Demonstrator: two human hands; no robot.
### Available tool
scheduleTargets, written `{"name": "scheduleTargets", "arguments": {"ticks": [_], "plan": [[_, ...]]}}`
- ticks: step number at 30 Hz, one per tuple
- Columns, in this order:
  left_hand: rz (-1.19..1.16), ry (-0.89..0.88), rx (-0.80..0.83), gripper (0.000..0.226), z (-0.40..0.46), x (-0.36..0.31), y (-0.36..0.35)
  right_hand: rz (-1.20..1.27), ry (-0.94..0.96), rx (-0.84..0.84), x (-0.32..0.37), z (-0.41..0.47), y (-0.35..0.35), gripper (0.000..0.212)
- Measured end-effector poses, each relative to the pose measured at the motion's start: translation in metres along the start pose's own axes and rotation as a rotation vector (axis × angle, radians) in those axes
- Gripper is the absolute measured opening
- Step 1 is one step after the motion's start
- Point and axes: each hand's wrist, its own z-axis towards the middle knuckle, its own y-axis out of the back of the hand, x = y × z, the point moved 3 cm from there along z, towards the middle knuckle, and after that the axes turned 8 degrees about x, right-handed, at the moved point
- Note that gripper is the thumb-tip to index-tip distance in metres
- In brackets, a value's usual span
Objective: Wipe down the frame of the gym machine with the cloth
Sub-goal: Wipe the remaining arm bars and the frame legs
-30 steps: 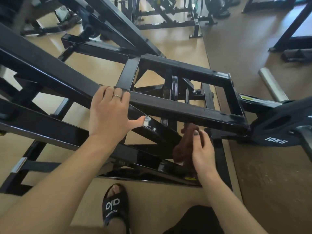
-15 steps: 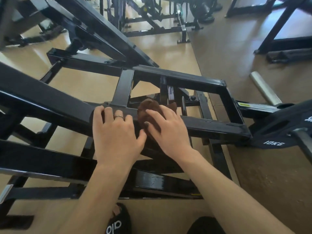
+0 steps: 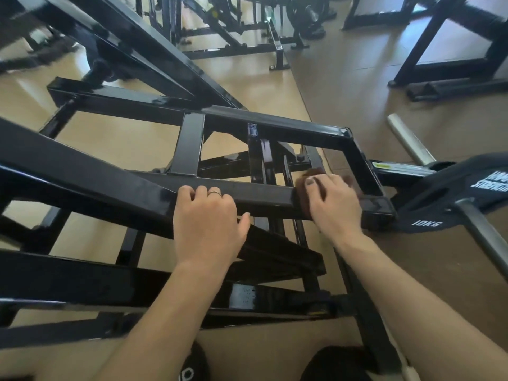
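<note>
Two hands work a black steel frame (image 3: 90, 174) on a gym floor. Left hand (image 3: 206, 224) lies over the sloping square-section bar, fingers curled over its far edge and thumb along the near face, gripping it as a brace; a ring shows on one finger. Right hand (image 3: 332, 204), just beside it toward the frame's end corner, presses a dark brown cloth (image 3: 302, 196) onto the same bar, fingers spread and bent over the wad, so most of the cloth is hidden under the palm.

Soft, light and limp, the cloth looks likely to bunch and slide freely on the glossy paint, so it is best held balled under a flat palm with the fingertips pinning its leading edge. Rigid and heavy, the frame should not shift under pressure, and any bar offers a firm hold. Beyond the right hand, a weight plate (image 3: 428, 210) marked 10KG hangs on its peg, close to the corner still to be wiped.
</note>
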Motion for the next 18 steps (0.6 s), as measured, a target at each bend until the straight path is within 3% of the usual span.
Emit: {"name": "scheduleTargets", "arguments": {"ticks": [4,9,11,15,18], "plan": [[-0.005,0.019,-0.02,0.051,-0.001,0.002,-0.002,-0.007,0.288,0.06,0.098,-0.014,-0.048,0.033],[0.011,0.028,-0.013,0.054,-0.001,0.0,0.0,-0.043,0.389,0.071,0.068,-0.014,-0.035,0.033],[0.023,0.025,-0.003,0.056,-0.001,0.0,0.0,-0.044,0.294,0.037,0.023,-0.011,-0.015,0.033],[-0.024,0.042,-0.043,0.054,0.0,-0.001,0.0,-0.047,-0.071,-0.031,-0.081,-0.002,0.046,0.036],[-0.029,0.052,-0.058,0.054,0.001,-0.001,-0.002,-0.047,-0.229,-0.044,-0.094,0.003,0.053,0.037]]}}
